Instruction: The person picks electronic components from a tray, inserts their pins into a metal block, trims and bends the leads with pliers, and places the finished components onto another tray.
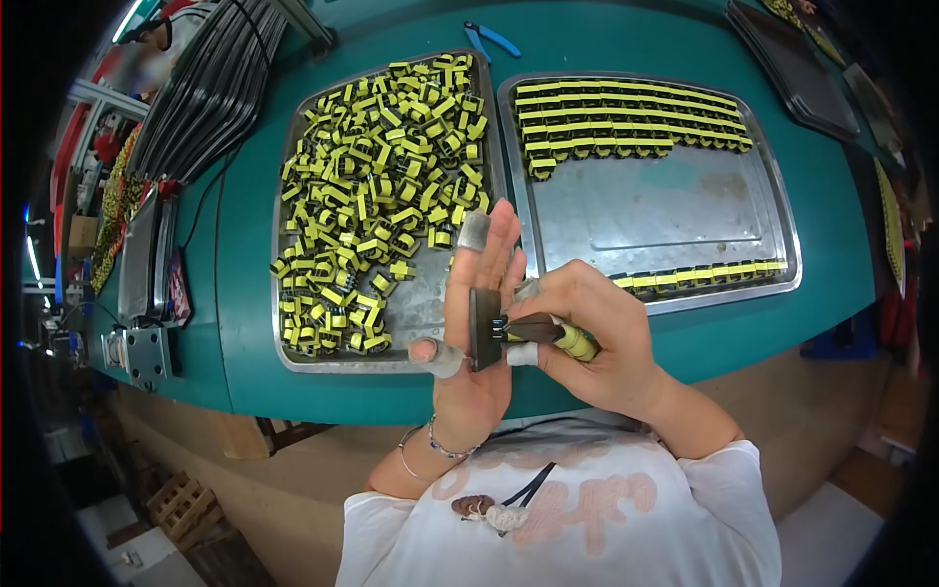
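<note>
My left hand [473, 386] is raised over the front of the two trays, palm up, its thumb and fingers stretched out. A dark rectangular block [483, 331] is held against its palm and fingers. My right hand [611, 338] is closed round a tool [538, 330] with a dark tapered head and a yellow-green handle. The tool's tip meets small dark pins [498, 329] at the block's side; the part they belong to is mostly hidden. Pale wraps cover several fingertips. Behind my left hand, the left tray [290, 357] holds a heap of yellow-and-black components [377, 161].
The right metal tray [782, 215] holds straight rows of yellow-and-black components [626, 112] at the back and one row along its front edge. Blue-handled pliers [494, 39] lie behind. Stacked black trays [210, 93] stand at the left, with a metal fixture [147, 354] at the table's edge.
</note>
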{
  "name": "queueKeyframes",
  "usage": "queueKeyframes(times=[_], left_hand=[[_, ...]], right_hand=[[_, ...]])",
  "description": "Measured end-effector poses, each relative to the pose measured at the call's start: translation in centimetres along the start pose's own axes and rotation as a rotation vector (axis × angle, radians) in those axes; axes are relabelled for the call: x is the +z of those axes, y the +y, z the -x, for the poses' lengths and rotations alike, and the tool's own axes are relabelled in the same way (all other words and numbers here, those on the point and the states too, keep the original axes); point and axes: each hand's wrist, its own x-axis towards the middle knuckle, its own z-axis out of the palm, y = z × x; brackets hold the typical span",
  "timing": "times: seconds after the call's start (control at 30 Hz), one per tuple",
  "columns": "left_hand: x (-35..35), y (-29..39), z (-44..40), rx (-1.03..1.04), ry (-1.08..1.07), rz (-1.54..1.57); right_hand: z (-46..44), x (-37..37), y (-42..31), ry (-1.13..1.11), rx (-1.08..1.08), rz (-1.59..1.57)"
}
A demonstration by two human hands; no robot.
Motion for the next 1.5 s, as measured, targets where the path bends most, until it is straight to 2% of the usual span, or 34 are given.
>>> queueKeyframes(times=[0.6,0.8,0.9,1.0,1.1,1.17,1.23,1.37,1.47,1.5], left_hand=[[-0.6,-0.8,0.5,-0.014,-0.051,-0.095],[-0.7,-1.9,0.7,0.024,-0.051,0.017],[-1.0,-1.1,0.5,-0.113,-0.117,0.016],[-0.2,0.1,0.2,-0.293,-0.117,0.272],[-0.4,0.4,0.1,-0.337,-0.189,0.372],[-0.4,0.4,0.7,-0.305,-0.255,0.282],[-1.3,0.1,1.1,-0.368,-0.322,0.106],[-1.6,-0.7,1.9,-0.315,-0.214,-0.022],[-1.7,-0.9,1.5,-0.267,-0.114,-0.024],[-2.0,-0.6,1.2,-0.169,-0.062,-0.325]], right_hand=[[0.3,0.4,0.6,-0.025,0.025,-0.064],[0.5,0.6,0.1,-0.012,0.057,-0.037],[0.3,0.1,0.0,-0.044,0.014,0.055],[-0.1,-0.8,-0.5,-0.065,-0.070,0.128],[0.3,-1.5,0.5,-0.111,-0.233,0.197],[0.7,-1.5,1.2,-0.111,-0.334,0.222],[1.3,-1.3,1.1,-0.075,-0.402,0.229],[2.0,-0.6,1.4,-0.016,-0.424,0.265],[2.4,-1.3,0.4,-0.021,-0.335,0.265],[2.2,-1.9,0.2,-0.009,-0.304,0.293]])
